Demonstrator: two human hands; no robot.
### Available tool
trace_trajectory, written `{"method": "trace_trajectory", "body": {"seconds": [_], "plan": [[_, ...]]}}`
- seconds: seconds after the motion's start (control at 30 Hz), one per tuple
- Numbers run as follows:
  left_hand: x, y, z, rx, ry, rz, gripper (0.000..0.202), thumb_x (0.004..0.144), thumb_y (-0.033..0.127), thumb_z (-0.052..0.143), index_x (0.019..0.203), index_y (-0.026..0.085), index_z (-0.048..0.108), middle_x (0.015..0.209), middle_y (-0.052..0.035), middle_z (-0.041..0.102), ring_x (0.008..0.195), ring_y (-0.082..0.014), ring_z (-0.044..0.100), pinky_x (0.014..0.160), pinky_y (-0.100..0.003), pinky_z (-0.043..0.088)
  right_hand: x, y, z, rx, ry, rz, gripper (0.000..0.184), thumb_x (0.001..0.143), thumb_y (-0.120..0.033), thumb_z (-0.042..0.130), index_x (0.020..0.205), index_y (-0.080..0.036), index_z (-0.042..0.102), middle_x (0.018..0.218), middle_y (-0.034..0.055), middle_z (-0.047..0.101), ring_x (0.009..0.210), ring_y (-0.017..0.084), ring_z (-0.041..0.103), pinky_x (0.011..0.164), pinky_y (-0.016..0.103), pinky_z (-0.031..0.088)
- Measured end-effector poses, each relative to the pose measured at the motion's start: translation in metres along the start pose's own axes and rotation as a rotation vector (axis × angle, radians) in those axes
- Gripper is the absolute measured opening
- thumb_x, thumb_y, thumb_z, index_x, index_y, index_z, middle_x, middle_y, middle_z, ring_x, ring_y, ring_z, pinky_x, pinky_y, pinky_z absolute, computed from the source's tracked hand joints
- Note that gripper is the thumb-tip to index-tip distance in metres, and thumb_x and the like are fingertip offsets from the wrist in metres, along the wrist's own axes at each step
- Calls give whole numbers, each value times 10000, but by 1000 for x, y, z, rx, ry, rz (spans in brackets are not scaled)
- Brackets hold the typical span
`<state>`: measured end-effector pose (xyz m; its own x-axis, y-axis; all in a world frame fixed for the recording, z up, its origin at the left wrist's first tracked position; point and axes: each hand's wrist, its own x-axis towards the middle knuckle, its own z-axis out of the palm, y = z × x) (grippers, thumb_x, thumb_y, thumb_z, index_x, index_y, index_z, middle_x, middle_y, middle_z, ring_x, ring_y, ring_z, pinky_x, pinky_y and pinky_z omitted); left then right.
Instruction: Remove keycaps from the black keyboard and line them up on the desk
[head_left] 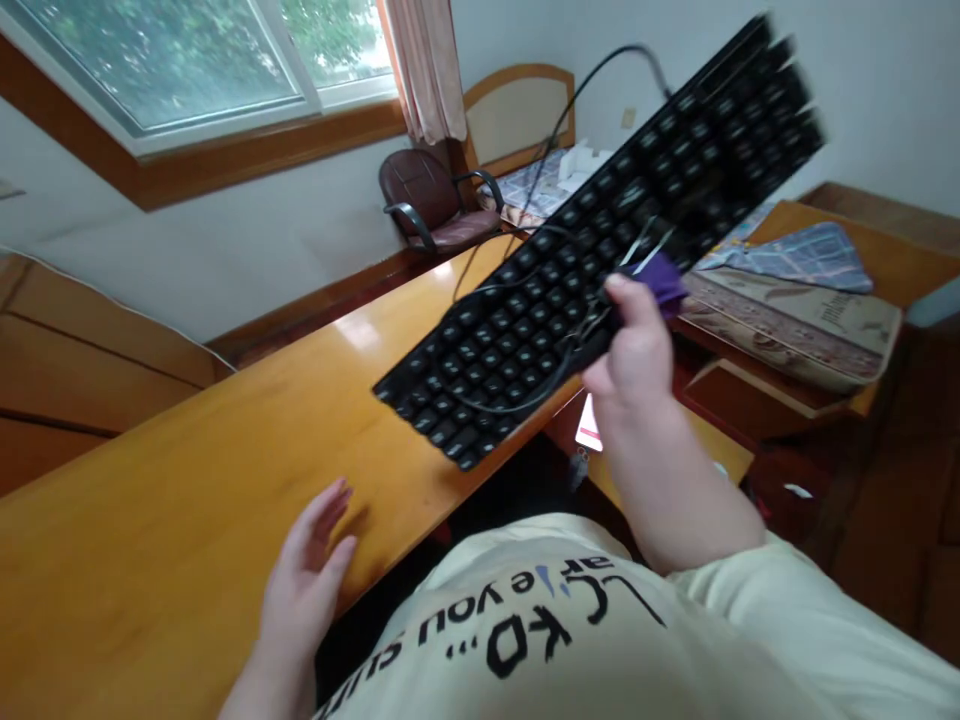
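A black keyboard [517,320] is held up at a slant above the desk, its keys facing me and its cable [551,150] looping over and behind it. My right hand [637,340] is closed around its lower long edge, thumb on the key side. Against the keys by that thumb are a small purple item [661,282] with pale strips and a dark piece I cannot make out. My left hand [307,580] hovers at the near edge of the desk, fingers apart and slightly curled, holding nothing and apart from the keyboard.
The glossy wooden desk [225,480] runs from lower left toward the window. Beyond it stand a brown armchair [431,195] and a bed [517,185]. To the right, a mattress [795,320] lies on wood. A lit phone [589,425] rests low beside my right forearm.
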<state>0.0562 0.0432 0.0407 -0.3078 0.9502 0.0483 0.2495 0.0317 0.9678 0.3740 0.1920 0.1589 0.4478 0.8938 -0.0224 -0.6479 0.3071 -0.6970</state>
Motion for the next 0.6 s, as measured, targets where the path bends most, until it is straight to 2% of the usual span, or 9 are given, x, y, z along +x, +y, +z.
{"method": "trace_trajectory", "body": {"seconds": [0.07, 0.13, 0.2, 0.27, 0.33, 0.43, 0.6], "plan": [[2, 6, 13, -262, -43, -32, 729, 562, 540, 746, 1212, 293, 527, 1272, -81, 536, 1128, -294, 532, 972, -479, 432, -21, 53, 14, 91, 53, 124, 228, 641, -269, 627, 847, -175, 598, 805, -5, 678, 913, 198, 639, 845, 371, 519], [2, 11, 22, -413, -29, -54, 823, 540, 629, 713, 1261, 307, 481, 1280, -80, 531, 1134, -301, 527, 937, -470, 462, -44, 100, 24, 165, 112, 258, 294, 601, -248, 664, 871, -152, 596, 760, -8, 675, 801, 178, 647, 814, 350, 525], [1, 14, 25, -458, 83, -70, 734, 626, 646, 641, 1254, 296, 491, 1291, -73, 527, 1169, -289, 502, 953, -445, 454, -66, 138, 29, 188, 135, 354, 314, 568, -211, 684, 865, -151, 601, 724, -19, 671, 709, 162, 636, 772, 340, 530], [0, 13, 23, -451, 243, -110, 579, 727, 585, 588, 1224, 297, 515, 1269, -48, 550, 1162, -258, 513, 961, -414, 452, -82, 168, 30, 155, 149, 436, 303, 557, -184, 681, 849, -148, 609, 697, -18, 671, 663, 158, 623, 736, 333, 530], [1, 9, 15, -424, 366, -170, 460, 788, 501, 564, 1200, 299, 529, 1223, -27, 584, 1115, -228, 550, 948, -394, 463, -93, 191, 26, 103, 159, 454, 316, 568, -182, 676, 877, -145, 620, 767, 3, 692, 719, 164, 629, 759, 324, 518], [3, -2, 2, -402, 442, -215, 370, 819, 397, 558, 1172, 287, 549, 1171, -12, 613, 1047, -196, 589, 935, -371, 474, -103, 215, 18, 36, 146, 477, 344, 578, -193, 682, 915, -144, 630, 866, 28, 704, 791, 174, 632, 796, 321, 502], [9, -12, -17, -466, 501, -280, 278, 835, 338, 528, 1090, 260, 605, 1105, 3, 644, 1034, -167, 592, 937, -326, 478, -115, 227, 10, 45, 13, 524, 305, 590, -191, 671, 893, -175, 635, 838, -10, 696, 753, 154, 621, 774, 297, 498]]}}
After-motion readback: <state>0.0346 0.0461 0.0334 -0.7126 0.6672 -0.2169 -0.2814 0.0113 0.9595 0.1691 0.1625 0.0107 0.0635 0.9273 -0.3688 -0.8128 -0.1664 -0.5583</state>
